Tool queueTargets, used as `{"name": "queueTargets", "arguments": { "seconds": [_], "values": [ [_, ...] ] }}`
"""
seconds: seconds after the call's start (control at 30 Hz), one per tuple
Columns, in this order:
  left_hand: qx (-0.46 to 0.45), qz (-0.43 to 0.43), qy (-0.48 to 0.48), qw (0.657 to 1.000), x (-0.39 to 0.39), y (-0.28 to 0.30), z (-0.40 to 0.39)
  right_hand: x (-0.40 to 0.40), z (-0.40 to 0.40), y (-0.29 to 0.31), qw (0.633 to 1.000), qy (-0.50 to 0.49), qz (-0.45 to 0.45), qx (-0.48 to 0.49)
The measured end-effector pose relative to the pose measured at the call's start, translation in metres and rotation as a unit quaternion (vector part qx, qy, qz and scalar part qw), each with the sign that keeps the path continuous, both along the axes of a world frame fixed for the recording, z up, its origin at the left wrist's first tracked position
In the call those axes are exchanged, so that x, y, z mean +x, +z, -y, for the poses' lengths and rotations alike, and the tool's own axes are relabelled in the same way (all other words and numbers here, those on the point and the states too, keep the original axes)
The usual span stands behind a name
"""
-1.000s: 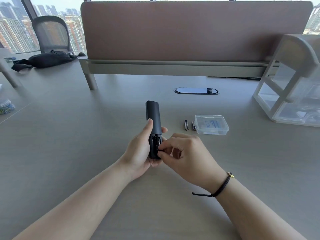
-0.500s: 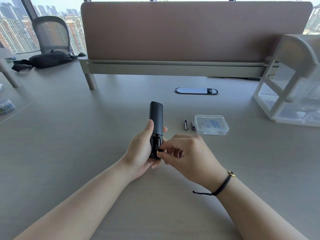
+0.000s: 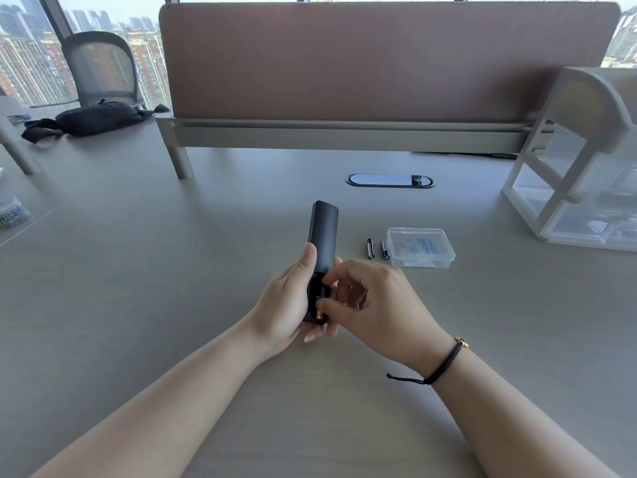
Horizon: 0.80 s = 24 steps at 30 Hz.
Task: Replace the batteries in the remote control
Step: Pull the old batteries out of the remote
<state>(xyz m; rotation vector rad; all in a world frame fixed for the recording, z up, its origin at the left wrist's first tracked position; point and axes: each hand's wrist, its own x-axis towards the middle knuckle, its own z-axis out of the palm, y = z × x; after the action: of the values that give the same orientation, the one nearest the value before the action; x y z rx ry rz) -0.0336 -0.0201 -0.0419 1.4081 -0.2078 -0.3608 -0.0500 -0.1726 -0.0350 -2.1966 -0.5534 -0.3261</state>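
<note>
While your left hand (image 3: 287,301) wraps the upright remote (image 3: 322,243), your right hand (image 3: 372,305) curls in, thumb and forefinger pinching a battery (image 3: 320,313) at its open near end.

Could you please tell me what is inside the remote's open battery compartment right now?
A gold-tipped battery shows low in the remote; the right hand covers the rest of the bay.

One remote (image 3: 324,236), two loose batteries (image 3: 370,248) (side by side), one clear box (image 3: 420,247)

Bare forearms, no sleeves; black braided cord bracelet (image 3: 437,365), gold bead, on right wrist.
</note>
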Motion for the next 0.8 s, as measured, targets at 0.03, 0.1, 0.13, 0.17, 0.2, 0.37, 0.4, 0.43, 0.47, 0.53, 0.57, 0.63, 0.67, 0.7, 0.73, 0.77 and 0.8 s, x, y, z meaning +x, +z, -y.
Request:
{"name": "queueTargets", "arguments": {
  "seconds": [0.03, 0.1, 0.13, 0.17, 0.2, 0.37, 0.4, 0.43, 0.47, 0.53, 0.57, 0.63, 0.67, 0.7, 0.73, 0.77, 0.8],
  "values": [
    [0.004, 0.007, -0.004, 1.000, -0.0005, 0.0000, 0.0009, 0.0000, 0.0001, -0.0004, 1.000, -0.003, -0.001, 0.001],
    [0.007, 0.009, -0.003, 1.000, -0.0010, 0.0002, 0.0018, -0.0002, 0.0000, -0.0007, 1.000, -0.005, 0.003, -0.001],
    [0.006, 0.005, 0.000, 1.000, -0.0011, 0.0008, 0.0016, -0.0003, 0.0000, -0.0005, 1.000, -0.004, 0.008, -0.005],
    [0.003, 0.000, 0.004, 1.000, -0.0013, 0.0015, 0.0014, -0.0007, 0.0001, -0.0001, 1.000, -0.002, 0.013, -0.011],
    [0.000, -0.007, 0.009, 1.000, -0.0012, 0.0022, 0.0010, -0.0012, 0.0002, 0.0004, 1.000, 0.002, 0.017, -0.016],
    [-0.030, -0.049, 0.044, 0.997, 0.0012, 0.0028, -0.0022, -0.0017, 0.0004, 0.0010, 0.998, 0.028, 0.042, -0.028],
    [-0.033, -0.053, 0.045, 0.997, 0.0015, 0.0030, -0.0028, -0.0017, 0.0002, 0.0011, 0.998, 0.033, 0.041, -0.026],
    [-0.034, -0.055, 0.044, 0.997, 0.0017, 0.0030, -0.0030, -0.0018, 0.0003, 0.0015, 0.998, 0.038, 0.041, -0.025],
    [-0.033, -0.055, 0.044, 0.997, 0.0018, 0.0032, -0.0033, -0.0021, 0.0003, 0.0019, 0.998, 0.040, 0.044, -0.028],
    [-0.032, -0.060, 0.046, 0.997, 0.0021, 0.0039, -0.0031, -0.0034, -0.0002, 0.0029, 0.996, 0.041, 0.057, -0.047],
    [-0.032, -0.064, 0.047, 0.996, 0.0021, 0.0044, -0.0029, -0.0042, -0.0007, 0.0038, 0.995, 0.041, 0.065, -0.057],
    [-0.028, -0.070, 0.052, 0.996, 0.0015, 0.0058, -0.0021, -0.0051, -0.0015, 0.0047, 0.993, 0.042, 0.082, -0.076],
    [-0.025, -0.072, 0.057, 0.995, 0.0012, 0.0061, -0.0016, -0.0054, -0.0019, 0.0049, 0.991, 0.041, 0.093, -0.084],
    [-0.021, -0.074, 0.063, 0.995, 0.0008, 0.0061, -0.0012, -0.0057, -0.0021, 0.0053, 0.989, 0.040, 0.103, -0.093],
    [-0.018, -0.076, 0.069, 0.995, 0.0005, 0.0063, -0.0007, -0.0059, -0.0024, 0.0056, 0.988, 0.040, 0.113, -0.100],
    [-0.018, -0.078, 0.074, 0.994, 0.0004, 0.0062, -0.0001, -0.0061, -0.0025, 0.0058, 0.986, 0.041, 0.122, -0.105],
    [-0.019, -0.080, 0.079, 0.993, 0.0000, 0.0066, 0.0005, -0.0061, -0.0028, 0.0059, 0.985, 0.043, 0.131, -0.107]
  ]
}}
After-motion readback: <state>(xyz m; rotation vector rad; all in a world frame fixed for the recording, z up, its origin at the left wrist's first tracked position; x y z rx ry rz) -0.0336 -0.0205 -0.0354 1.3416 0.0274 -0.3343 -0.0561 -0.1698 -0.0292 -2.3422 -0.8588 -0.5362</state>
